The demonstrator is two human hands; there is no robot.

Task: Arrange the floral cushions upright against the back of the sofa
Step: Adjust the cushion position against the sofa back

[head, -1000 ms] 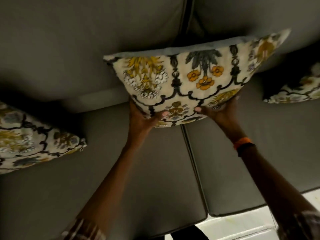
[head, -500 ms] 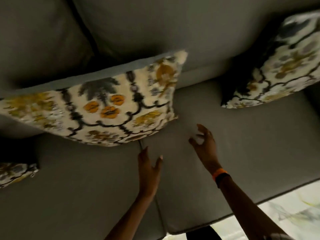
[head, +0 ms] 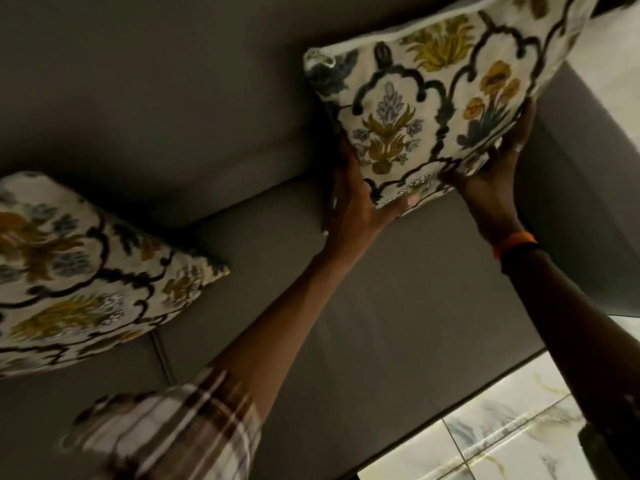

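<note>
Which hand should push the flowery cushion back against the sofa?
The right hand: it cups the held cushion from below, by the outer corner. The left hand only steadies its inner edge.

Grey sofa [head: 398,306] fills most of the view, seat split by a seam into two seat cushions, padded back above in shadow. One floral cushion [head: 79,271] lies on the left part of the seat, tilted, leaning back toward the sofa back, lower corner pointing right over the seam area. A second floral cushion [head: 440,98] at upper right, by the sofa's right end; contact with the seat cannot be told. Seat between the two cushions bare grey fabric. Pale marbled tile floor [head: 502,431] shows beyond the seat's front edge, lower right
</note>
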